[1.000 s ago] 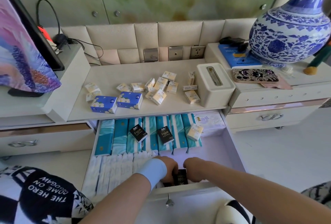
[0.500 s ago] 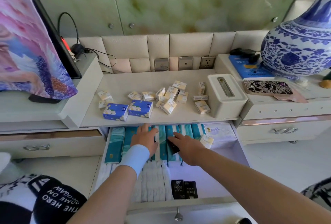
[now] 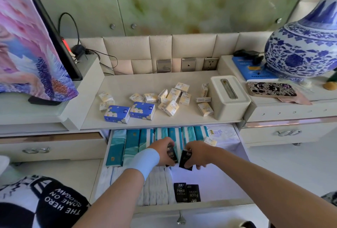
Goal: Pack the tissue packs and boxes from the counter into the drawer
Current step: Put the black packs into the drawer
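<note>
Currently both hands are in the drawer [image 3: 242,156], each holding one black pack: left hand [image 3: 162,152] on left pack [image 3: 171,153], right hand [image 3: 197,154] on right pack [image 3: 186,159], long axes roughly front-to-back. Target looks like the front pair [image 3: 187,192], straight toward the body. Right hand is nearer the bare floor. Both forearms reach forward, palms down. Yellow packs [image 3: 173,100] and blue boxes [image 3: 129,112] wait on the counter [image 3: 182,120].

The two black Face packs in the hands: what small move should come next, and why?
Probably bring both toward the drawer's front and set them beside the two black packs already standing there. The left hand and right hand each grip one black pack over the teal packs, and bare drawer floor lies right of that pair.
</note>
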{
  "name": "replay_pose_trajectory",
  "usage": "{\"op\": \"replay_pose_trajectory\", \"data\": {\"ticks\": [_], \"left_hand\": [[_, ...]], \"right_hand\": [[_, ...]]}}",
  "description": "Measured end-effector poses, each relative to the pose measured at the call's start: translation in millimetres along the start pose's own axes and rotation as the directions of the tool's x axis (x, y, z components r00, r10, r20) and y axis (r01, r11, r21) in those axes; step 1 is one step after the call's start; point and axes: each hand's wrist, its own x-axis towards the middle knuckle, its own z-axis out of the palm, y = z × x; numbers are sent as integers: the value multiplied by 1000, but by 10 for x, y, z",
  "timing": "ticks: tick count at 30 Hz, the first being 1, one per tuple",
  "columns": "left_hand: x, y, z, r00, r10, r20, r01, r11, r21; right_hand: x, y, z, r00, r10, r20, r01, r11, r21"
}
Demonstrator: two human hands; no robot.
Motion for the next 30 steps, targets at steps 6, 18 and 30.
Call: {"op": "replay_pose_trajectory", "data": {"ticks": [6, 18, 30], "left_hand": [[-47, 223, 345, 980, 119, 157, -143, 979, 147], [86, 173, 748, 972, 210, 106, -231, 774, 590], [64, 195, 696, 960, 241, 144, -270, 650, 710]], "right_hand": [[-124, 304, 232, 994, 72, 88, -46, 964, -262], [5, 528, 753, 993, -8, -116, -47, 883, -466], [111, 483, 709, 958, 169, -232, -233, 930, -286]]}}
